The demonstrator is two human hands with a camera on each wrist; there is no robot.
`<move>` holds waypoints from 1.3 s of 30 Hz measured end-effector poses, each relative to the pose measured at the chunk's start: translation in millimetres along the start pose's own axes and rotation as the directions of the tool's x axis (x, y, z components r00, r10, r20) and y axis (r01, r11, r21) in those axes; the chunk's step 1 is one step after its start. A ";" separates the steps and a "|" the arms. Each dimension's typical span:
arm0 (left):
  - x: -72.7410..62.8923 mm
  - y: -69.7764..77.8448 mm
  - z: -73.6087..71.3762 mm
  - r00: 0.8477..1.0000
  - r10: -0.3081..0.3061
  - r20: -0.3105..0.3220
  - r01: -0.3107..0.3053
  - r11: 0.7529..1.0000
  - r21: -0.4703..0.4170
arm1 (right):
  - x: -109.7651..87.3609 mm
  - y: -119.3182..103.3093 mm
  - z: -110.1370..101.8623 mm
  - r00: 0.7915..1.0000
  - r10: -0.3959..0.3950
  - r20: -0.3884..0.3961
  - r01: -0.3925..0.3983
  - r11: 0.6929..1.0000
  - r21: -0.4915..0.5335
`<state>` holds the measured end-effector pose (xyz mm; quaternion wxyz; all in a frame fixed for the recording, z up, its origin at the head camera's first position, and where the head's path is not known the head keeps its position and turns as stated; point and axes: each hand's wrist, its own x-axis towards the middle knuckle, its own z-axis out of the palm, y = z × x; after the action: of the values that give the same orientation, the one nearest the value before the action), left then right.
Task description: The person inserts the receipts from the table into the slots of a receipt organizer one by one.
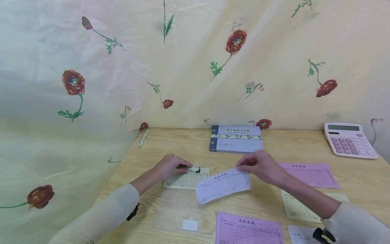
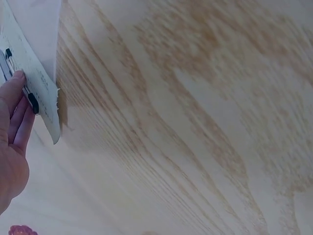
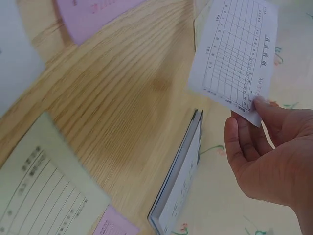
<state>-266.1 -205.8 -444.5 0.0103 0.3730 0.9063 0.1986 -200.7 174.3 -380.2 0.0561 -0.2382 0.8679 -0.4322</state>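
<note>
My left hand (image 1: pixel 172 166) grips the metal clip (image 1: pixel 189 166) at the top of a clear clipboard (image 1: pixel 175 211). Under that clip lies a pale cream form (image 1: pixel 186 179) printed with a grid. In the left wrist view the thumb of the left hand (image 2: pixel 13 117) presses on the clip, the fingers beside it. Between thumb and fingers my right hand (image 1: pixel 259 166) pinches a white printed form (image 1: pixel 223 184) by its upper right corner. This form is tilted, and its left end overlaps the edge of the cream form in the head view.
A purple form (image 1: pixel 250 228) lies in front. On the right are another purple form (image 1: pixel 310 174), a cream form (image 1: pixel 298 205) and a white form (image 1: pixel 301 234). Toward the back stand out a blue account book (image 1: pixel 236 139), a calculator (image 1: pixel 350 140) and a pen (image 1: pixel 144 138).
</note>
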 end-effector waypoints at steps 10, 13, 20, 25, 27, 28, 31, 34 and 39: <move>0.6 0.7 -2.1 1.000 0.015 0.021 -0.015 1.000 -0.003 | 19.5 -10.3 32.6 0.997 0.062 0.047 -0.068 0.986 0.151; 0.2 -0.1 -2.4 0.999 0.027 0.021 -0.027 1.000 -0.002 | 26.4 -9.5 47.6 0.993 0.090 0.072 -0.101 0.981 0.163; 0.4 -1.4 -2.5 0.998 0.052 0.029 -0.052 0.999 0.002 | 39.5 -8.1 81.7 0.985 0.111 0.130 -0.130 0.981 0.147; 1.6 -2.9 -2.0 0.997 0.076 0.031 -0.077 0.997 0.022 | 45.8 -8.9 96.5 0.985 0.087 0.146 -0.105 0.987 0.122; 2.0 -3.4 -2.0 0.996 0.080 0.032 -0.080 0.996 0.026 | 48.3 -9.0 99.8 0.987 0.080 0.139 -0.095 0.990 0.102; 2.1 -3.6 -2.2 0.996 0.081 0.033 -0.082 0.996 0.028 | 49.6 -8.7 101.2 0.988 0.080 0.135 -0.092 0.992 0.089; 2.4 -3.6 -2.9 0.996 0.077 0.037 -0.078 0.997 0.024 | 54.0 -7.7 104.1 0.989 0.079 0.122 -0.087 0.994 0.062; 2.7 -3.6 -3.6 0.996 0.081 0.039 -0.082 0.996 0.025 | 58.4 -5.4 106.4 0.992 0.061 0.108 -0.065 0.997 0.035; 3.4 -3.9 -4.0 0.996 0.079 0.044 -0.080 0.997 0.018 | 64.5 -1.7 109.8 0.997 0.032 0.069 -0.031 0.999 -0.020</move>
<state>-271.8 -207.4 -441.8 0.0180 0.4131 0.8922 0.1817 -223.6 64.2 -439.9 0.0908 -0.2399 0.8732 -0.4144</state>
